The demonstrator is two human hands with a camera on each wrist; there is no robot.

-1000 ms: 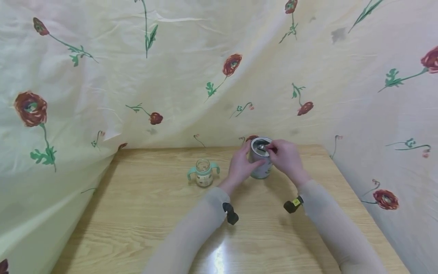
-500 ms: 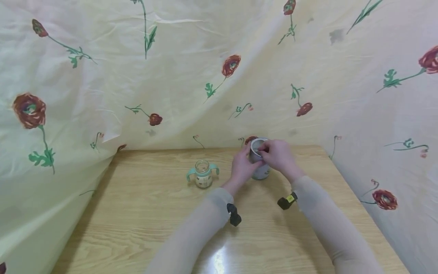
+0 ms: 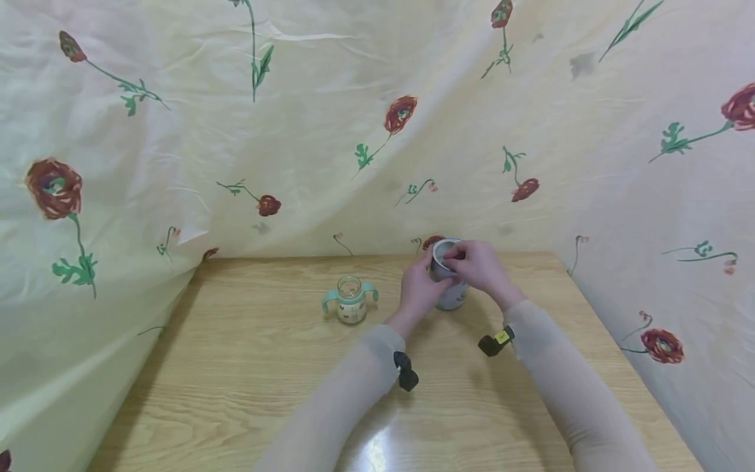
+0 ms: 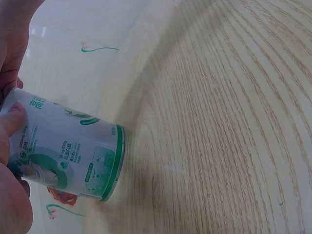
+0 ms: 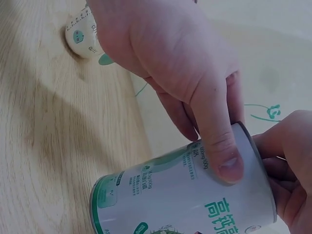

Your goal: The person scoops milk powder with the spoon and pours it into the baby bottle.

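Observation:
A white and green printed can [image 3: 451, 298], its top off, stands upright at the back of the table. My left hand [image 3: 416, 288] grips it near the rim, thumb [image 5: 230, 163] on the label and fingers round the far side. At the can's mouth is my right hand [image 3: 482, 267], fingers pinched together and dipping past the rim. The metal spoon seen there earlier is hidden by the fingers and the can wall. In the right wrist view the right hand's curled fingers [image 5: 287, 185] show at the rim.
A clear baby bottle [image 3: 352, 309] without a top, with two mint-green handles [image 3: 329, 299], stands left of the can on the wooden table [image 3: 265, 367]. A cream flowered cloth [image 3: 307, 164] hangs close behind the table and at both sides.
My right hand has shifted slightly left and lower over the can's mouth, and the spoon that showed there has gone out of sight. The left hand keeps its grip; the bottle has stayed put.

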